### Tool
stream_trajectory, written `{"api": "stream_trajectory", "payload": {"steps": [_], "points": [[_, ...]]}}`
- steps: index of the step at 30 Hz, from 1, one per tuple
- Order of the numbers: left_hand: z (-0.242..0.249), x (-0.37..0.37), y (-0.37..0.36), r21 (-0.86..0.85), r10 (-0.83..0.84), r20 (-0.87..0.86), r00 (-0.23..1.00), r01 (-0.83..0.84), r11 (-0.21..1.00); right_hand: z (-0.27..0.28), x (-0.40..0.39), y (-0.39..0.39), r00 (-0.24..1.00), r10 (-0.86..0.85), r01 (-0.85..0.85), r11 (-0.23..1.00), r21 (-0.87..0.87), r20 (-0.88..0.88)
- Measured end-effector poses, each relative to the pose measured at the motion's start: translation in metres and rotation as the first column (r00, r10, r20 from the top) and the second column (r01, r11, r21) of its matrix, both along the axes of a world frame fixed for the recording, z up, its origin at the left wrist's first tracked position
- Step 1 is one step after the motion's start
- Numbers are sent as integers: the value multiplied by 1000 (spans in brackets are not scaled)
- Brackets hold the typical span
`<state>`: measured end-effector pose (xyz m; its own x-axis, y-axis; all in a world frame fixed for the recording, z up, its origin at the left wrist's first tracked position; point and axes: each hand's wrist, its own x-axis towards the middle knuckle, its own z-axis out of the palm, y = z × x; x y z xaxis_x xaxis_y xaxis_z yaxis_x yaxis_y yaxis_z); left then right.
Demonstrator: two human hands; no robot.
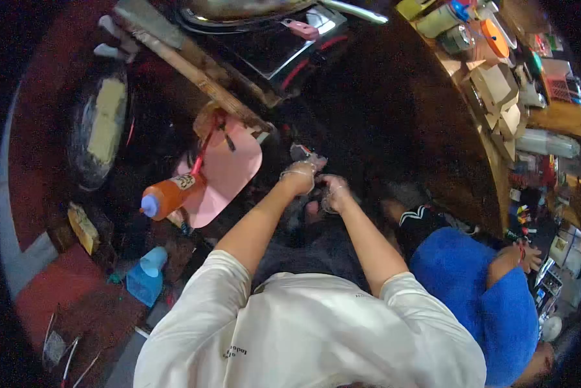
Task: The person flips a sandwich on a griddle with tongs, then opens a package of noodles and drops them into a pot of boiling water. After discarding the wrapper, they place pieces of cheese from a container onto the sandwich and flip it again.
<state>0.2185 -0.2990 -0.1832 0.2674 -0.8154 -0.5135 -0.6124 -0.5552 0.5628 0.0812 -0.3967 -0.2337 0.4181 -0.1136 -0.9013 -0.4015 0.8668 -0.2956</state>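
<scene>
Both of my hands are close together in front of my body, over a dark area, and each seems to have clear plastic film or a thin glove around it. The fingers of my left hand [301, 176] are bent near a small greyish item [302, 152]; whether they grip it is too blurred to tell. Just right of it, my right hand [334, 193] has its fingers curled inward, and anything between them is too small to make out. To the left of my hands lie a pink board [238, 158] and an orange bottle with a pale cap [174, 195].
A person in a blue shirt [452, 271] is close on my right. Open cardboard boxes [497, 94] and jars [458, 39] line the right-hand table. A long wooden beam [196, 77] crosses the upper left, near an oval tray [106, 123]. A blue scoop [145, 282] is lower left.
</scene>
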Motion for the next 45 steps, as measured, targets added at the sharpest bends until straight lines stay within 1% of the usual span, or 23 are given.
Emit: {"api": "stream_trajectory", "payload": {"steps": [3,5,9,11,12,14,16,17,18,19,20,21,23,26,30,33,34,37,39,41,42,43,45], "points": [[0,-6,17,-57,29,41,999,-27,998,-24,-5,-1,991,103,-111,989,-97,-84],[15,-11,32,-258,198,-95,976,-216,942,-5,5,1,945,242,-296,919,-259,-222],[130,-13,95,-110,170,-41,985,-173,979,19,3,13,964,250,-260,959,-110,-95],[165,-21,148,-137,291,-73,954,-298,945,51,8,30,872,413,-489,739,-464,-262],[180,-27,180,-163,349,-127,929,-366,916,46,4,35,843,424,-537,696,-477,-330],[174,-60,253,-341,556,40,830,-512,788,17,-2,30,800,459,-600,628,-496,-386],[179,-93,313,-335,832,54,552,-775,536,7,1,22,317,683,-902,1,-433,-658],[174,-109,342,-268,932,64,358,-893,362,22,14,30,302,690,-899,-24,-437,-658],[183,-117,365,-249,967,140,211,-938,241,43,29,35,149,733,-861,-234,-452,-663],[156,-131,392,-320,999,25,-34,-947,-24,67,43,40,-10,738,-780,-427,-456,-674],[173,-127,404,-306,986,13,-168,-939,-156,85,47,57,111,756,-675,-419,-607,-645],[193,-118,410,-289,955,10,-298,-915,-282,102,60,70,100,753,-669,-432,-604,-650],[164,-105,425,-362,925,-54,-375,-856,-368,129,98,106,25,724,-544,-569,-617,-690],[139,-76,430,-502,868,-164,-469,-717,-483,176,141,151,79,811,-541,-453,-708,-580],[131,-49,435,-658,834,-166,-525,-571,-491,201,169,189,-90,755,-418,-621,-663,-650],[124,-39,445,-661,832,-196,-518,-557,-503,219,171,208,-98,700,-410,-676,-612,-708],[121,-38,448,-577,789,-393,-472,-541,-611,205,167,202,-69,768,-408,-605,-684,-637],[123,-34,456,-567,838,-321,-442,-619,-543,226,167,217,-158,723,-469,-654,-594,-672],[138,-42,461,-556,851,-292,-437,-646,-523,209,168,223,-241,678,-446,-713,-541,-695],[166,-49,464,-702,911,-133,-391,-611,-365,184,166,220,-270,771,-448,-630,-634,-576],[184,-55,468,-673,885,-280,-372,-581,-457,234,175,252,-319,742,-494,-661,-565,-590],[208,-61,474,-725,890,-148,-431,-565,-394,226,178,258,-327,741,-490,-664,-565,-586],[231,-73,493,-704,835,-180,-520,-525,-479,195,180,269,-346,822,-458,-569,-683,-453]]}}
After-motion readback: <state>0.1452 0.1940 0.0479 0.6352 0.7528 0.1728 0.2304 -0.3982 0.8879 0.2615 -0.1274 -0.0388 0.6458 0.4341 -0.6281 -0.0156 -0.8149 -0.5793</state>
